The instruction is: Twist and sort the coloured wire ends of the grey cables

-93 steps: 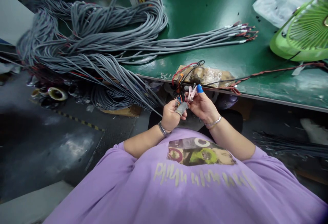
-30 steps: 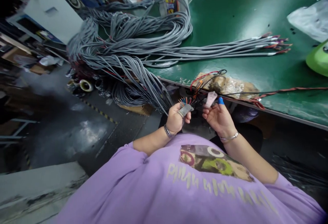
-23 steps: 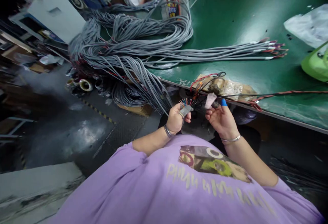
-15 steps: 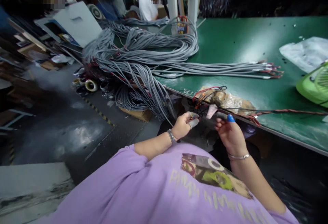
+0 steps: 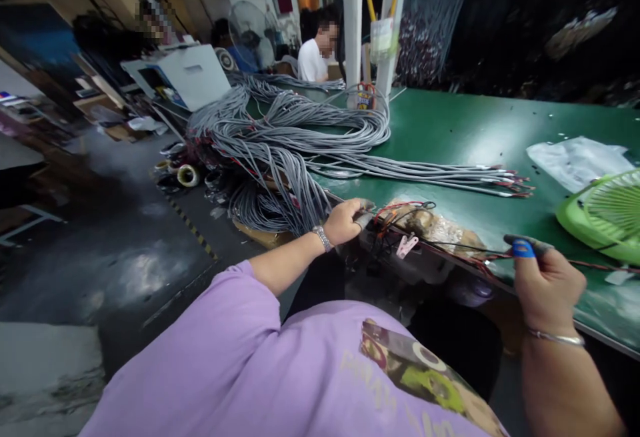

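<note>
My left hand (image 5: pixel 346 221) is at the bench's front edge, beside loose red, orange and black wires (image 5: pixel 384 222). Its grey-covered fingertips are closed together; what they hold is too small to make out. Farther right, my right hand (image 5: pixel 550 283) is closed over the front edge, the blue-wrapped thumb against a grey-covered finger. Twisted red and black wire (image 5: pixel 593 265) passes by this hand, but I cannot tell whether the fingers grip it. Between the hands, a pink clothespin (image 5: pixel 407 245) hangs at the edge, below a brown bundle wrapped in clear plastic (image 5: pixel 445 233).
Grey cables (image 5: pixel 320 133) lie heaped across the green bench (image 5: pixel 450 130) and droop over its front left. A green fan (image 5: pixel 603 213) and a plastic bag (image 5: pixel 575 160) are at the right. A white-shirted person (image 5: pixel 313 60) sits beyond. A white post (image 5: pixel 353 37) rises from the bench.
My hands have moved apart: the right one far to the right, the left one slightly up to the bench edge. The pink clothespin now shows fully. The camera view has tilted upward.
</note>
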Tool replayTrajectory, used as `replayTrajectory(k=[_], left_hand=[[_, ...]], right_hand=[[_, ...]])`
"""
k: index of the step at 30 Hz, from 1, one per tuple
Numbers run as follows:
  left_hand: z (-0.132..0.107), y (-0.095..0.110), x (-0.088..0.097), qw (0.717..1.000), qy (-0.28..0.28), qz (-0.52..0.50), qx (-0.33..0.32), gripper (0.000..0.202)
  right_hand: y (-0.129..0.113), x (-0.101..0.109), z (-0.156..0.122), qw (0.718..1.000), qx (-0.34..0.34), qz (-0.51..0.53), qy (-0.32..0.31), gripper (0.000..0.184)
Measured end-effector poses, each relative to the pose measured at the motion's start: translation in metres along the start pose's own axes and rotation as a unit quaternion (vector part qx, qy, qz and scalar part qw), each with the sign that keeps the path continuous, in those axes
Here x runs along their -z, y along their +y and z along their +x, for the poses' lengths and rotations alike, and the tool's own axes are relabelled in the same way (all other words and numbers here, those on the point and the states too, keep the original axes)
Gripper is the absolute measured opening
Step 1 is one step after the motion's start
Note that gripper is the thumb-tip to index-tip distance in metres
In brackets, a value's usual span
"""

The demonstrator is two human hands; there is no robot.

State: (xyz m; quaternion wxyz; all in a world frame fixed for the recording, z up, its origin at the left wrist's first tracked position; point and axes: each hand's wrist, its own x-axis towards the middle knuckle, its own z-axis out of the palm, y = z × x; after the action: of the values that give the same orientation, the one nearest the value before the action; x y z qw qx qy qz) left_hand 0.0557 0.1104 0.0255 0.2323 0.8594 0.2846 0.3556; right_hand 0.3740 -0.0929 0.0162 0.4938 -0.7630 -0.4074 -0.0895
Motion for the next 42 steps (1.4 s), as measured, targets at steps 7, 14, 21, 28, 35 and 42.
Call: replayTrajectory(k=[7,14,21,28,35,42], left_hand=[[0.087,-0.015,0.005,0.958,-0.105,0.261,-0.052,0.034],[0.159,-0.008,-0.043,0.887,-0.208,0.407,-0.065,0.049],[0.189,0.001,-0.053,0.862,-0.239,0.445,-0.037,0.055],[0.166,-0.007,-0.047,0.885,-0.231,0.389,-0.108,0.041],[0.164,-0.004,-0.059,0.888,-0.242,0.378,-0.101,0.043],[0.161,0.008,-0.064,0.89,-0.252,0.361,-0.117,0.039]], right_hand=[[0.006,-0.009,0.012,0.985,-0.102,0.114,-0.078,0.04],[0.003,-0.012,0.01,0.99,-0.06,0.106,-0.073,0.033],[0.002,-0.012,0.01,0.991,-0.059,0.098,-0.071,0.034],[0.006,-0.014,0.008,0.993,-0.037,0.081,-0.073,0.033],[0.007,-0.013,0.008,0.996,-0.023,0.046,-0.078,0.034],[0.006,-0.013,0.008,0.995,-0.038,0.059,-0.065,0.036]])
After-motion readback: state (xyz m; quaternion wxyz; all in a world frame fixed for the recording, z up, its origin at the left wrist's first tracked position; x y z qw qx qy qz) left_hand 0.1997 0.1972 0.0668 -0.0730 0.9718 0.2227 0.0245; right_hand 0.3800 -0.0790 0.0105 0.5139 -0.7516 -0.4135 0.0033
